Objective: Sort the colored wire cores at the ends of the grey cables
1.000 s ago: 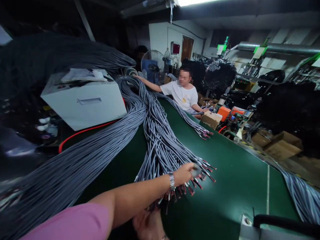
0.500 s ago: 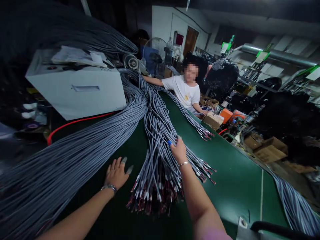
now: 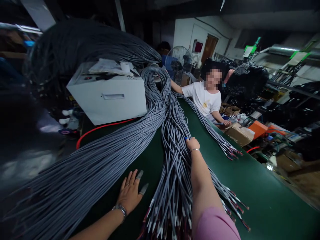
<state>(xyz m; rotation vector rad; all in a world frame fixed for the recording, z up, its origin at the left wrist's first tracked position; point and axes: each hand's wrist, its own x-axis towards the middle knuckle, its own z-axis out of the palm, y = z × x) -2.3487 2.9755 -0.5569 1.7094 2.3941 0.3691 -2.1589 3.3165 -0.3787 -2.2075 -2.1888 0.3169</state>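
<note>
Mid bunch of long, thin grey wires (image 3: 176,156) w/ white & red ends lies on the big flat green table (image 3: 250,180). R hand (image 3: 193,144) is curled at its R edge; can't tell if it grips any. L hand (image 3: 130,193) is open, fingers spread, over the table btwn mid bunch & wide grey wire bunch (image 3: 112,156) on L. Boxy white metal case (image 3: 117,103) is behind that.

Wearer's hands: 2, L hand (image 3: 130,196) + R hand (image 3: 193,144). Fingertip cvrs vis: 2 grey cvrs (image 3: 144,189) on L, 1 blue cvr (image 3: 186,138) on R. Cbl runs (image 3: 107,163) on grn tbl (image 3: 262,196): 3; indiv. cbls uncountable. White box (image 3: 120,105): 1. Co-wkr (image 3: 203,100): 1.
</note>
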